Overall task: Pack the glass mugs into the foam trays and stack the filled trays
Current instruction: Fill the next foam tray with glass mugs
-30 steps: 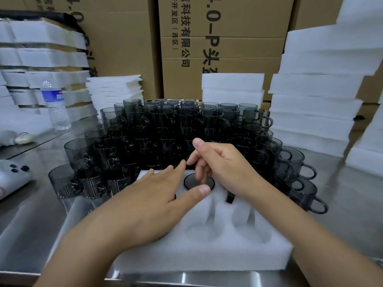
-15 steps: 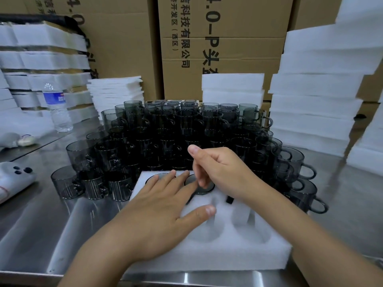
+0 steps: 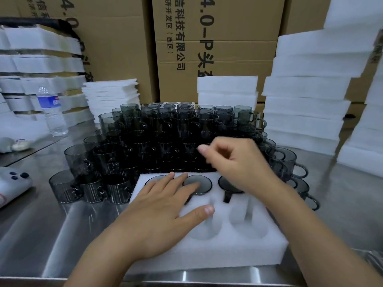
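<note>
A white foam tray (image 3: pixel 209 250) lies on the steel table in front of me. Its far row holds dark glass mugs sunk upside down in the pockets; one mug base (image 3: pixel 202 183) shows in the middle and another (image 3: pixel 228 186) to its right, with a handle pointing toward me. The two near pockets I can see hold nothing. My left hand (image 3: pixel 159 212) lies flat on the tray, fingers spread, fingertips on the far-row mug bases. My right hand (image 3: pixel 234 162) hovers above the right far mug, fingers loosely curled, holding nothing. A large cluster of smoky glass mugs (image 3: pixel 165 139) stands behind the tray.
Stacks of white foam trays stand at the right (image 3: pixel 306 100), centre back (image 3: pixel 227 90) and left (image 3: pixel 39 65). Thin foam sheets (image 3: pixel 112 96) are piled beside cardboard boxes (image 3: pixel 215 48). A water bottle (image 3: pixel 51 112) and a grey device (image 3: pixel 12 183) are at the left.
My right hand has lifted up and away from the tray toward the mug cluster. My left hand slid forward and now lies flat on the far-row mugs.
</note>
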`<action>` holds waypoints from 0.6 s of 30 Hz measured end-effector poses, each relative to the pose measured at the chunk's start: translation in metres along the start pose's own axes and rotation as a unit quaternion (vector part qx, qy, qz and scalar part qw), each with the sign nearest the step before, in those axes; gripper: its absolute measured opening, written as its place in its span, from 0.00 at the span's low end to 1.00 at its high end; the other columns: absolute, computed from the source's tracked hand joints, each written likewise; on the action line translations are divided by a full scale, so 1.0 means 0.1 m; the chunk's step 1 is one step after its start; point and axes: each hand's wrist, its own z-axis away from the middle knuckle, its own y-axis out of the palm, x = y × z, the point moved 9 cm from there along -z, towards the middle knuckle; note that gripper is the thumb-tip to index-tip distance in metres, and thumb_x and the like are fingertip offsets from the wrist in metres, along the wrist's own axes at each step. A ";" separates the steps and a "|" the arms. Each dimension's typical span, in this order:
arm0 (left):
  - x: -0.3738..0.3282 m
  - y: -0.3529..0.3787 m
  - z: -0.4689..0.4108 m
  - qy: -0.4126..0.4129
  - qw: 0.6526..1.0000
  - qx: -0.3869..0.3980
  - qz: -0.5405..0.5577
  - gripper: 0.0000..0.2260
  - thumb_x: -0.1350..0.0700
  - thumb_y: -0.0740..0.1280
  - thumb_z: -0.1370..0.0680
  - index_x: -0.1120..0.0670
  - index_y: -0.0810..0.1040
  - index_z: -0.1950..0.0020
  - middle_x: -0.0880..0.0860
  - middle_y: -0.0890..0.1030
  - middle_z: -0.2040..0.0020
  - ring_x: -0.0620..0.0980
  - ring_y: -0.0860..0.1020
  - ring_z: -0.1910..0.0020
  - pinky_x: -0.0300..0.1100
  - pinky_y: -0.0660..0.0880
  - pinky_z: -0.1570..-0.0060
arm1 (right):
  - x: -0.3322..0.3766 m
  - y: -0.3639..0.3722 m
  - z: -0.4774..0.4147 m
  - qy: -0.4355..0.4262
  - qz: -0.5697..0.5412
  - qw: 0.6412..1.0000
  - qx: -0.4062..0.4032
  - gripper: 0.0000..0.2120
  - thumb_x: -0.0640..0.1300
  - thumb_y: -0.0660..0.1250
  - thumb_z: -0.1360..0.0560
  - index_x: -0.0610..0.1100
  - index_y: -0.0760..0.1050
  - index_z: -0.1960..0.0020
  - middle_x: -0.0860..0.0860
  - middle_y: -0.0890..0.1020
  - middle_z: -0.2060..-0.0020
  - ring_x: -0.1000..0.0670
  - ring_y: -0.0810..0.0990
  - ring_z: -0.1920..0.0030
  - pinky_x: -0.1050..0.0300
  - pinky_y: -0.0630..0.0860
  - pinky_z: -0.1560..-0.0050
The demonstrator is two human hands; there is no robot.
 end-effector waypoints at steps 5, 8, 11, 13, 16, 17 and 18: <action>-0.02 0.00 0.01 -0.007 1.000 0.013 0.013 0.44 0.24 0.35 0.41 0.34 0.45 0.24 0.34 0.38 0.24 0.34 0.35 0.28 0.35 0.34 0.33 | -0.33 -0.64 0.14 0.131 0.249 0.958 -0.050 0.19 0.65 0.61 0.31 0.54 0.75 0.47 0.54 0.78 0.48 0.47 0.72 0.42 0.49 0.67 0.44; -0.02 0.01 0.00 -0.006 1.000 0.019 0.014 0.45 0.24 0.35 0.41 0.35 0.45 0.24 0.35 0.39 0.24 0.30 0.35 0.33 0.35 0.34 0.33 | -0.56 -0.89 0.29 0.224 0.331 0.916 -0.036 0.34 0.69 0.63 0.34 0.51 0.68 0.34 0.48 0.74 0.38 0.43 0.67 0.36 0.45 0.65 0.40; -0.02 0.02 0.00 -0.005 1.000 0.022 0.014 0.45 0.24 0.36 0.41 0.35 0.46 0.24 0.35 0.39 0.24 0.29 0.35 0.34 0.35 0.34 0.33 | -0.66 -0.96 0.38 0.252 0.358 0.899 -0.020 0.40 0.71 0.65 0.36 0.50 0.65 0.32 0.47 0.72 0.36 0.42 0.66 0.35 0.44 0.66 0.39; -0.01 0.02 0.00 -0.006 1.000 0.024 0.015 0.45 0.24 0.36 0.41 0.35 0.46 0.24 0.34 0.39 0.24 0.29 0.35 0.34 0.36 0.35 0.32 | -0.74 -0.95 0.43 0.270 0.358 0.894 -0.002 0.41 0.70 0.67 0.37 0.49 0.64 0.31 0.46 0.72 0.36 0.42 0.67 0.35 0.46 0.67 0.39; 0.00 0.01 0.00 -0.007 1.000 0.018 0.016 0.45 0.23 0.36 0.41 0.35 0.46 0.24 0.34 0.39 0.24 0.30 0.36 0.31 0.36 0.36 0.31 | -0.86 -0.91 0.48 0.285 0.349 0.892 0.022 0.41 0.68 0.70 0.36 0.49 0.63 0.31 0.47 0.74 0.37 0.43 0.71 0.37 0.49 0.69 0.43; 0.00 0.01 0.00 -0.008 1.000 0.016 0.017 0.45 0.23 0.36 0.41 0.34 0.47 0.24 0.34 0.39 0.24 0.31 0.36 0.30 0.36 0.36 0.31 | -0.89 -0.91 0.49 0.289 0.343 0.894 0.023 0.40 0.67 0.71 0.36 0.49 0.63 0.32 0.47 0.75 0.38 0.43 0.72 0.38 0.49 0.69 0.45; 0.00 0.01 0.00 -0.008 1.000 0.016 0.018 0.45 0.23 0.36 0.41 0.34 0.47 0.24 0.34 0.39 0.24 0.31 0.36 0.30 0.36 0.36 0.32 | -0.92 -0.91 0.50 0.291 0.338 0.895 0.021 0.39 0.66 0.71 0.35 0.49 0.63 0.33 0.48 0.76 0.40 0.43 0.73 0.40 0.50 0.70 0.46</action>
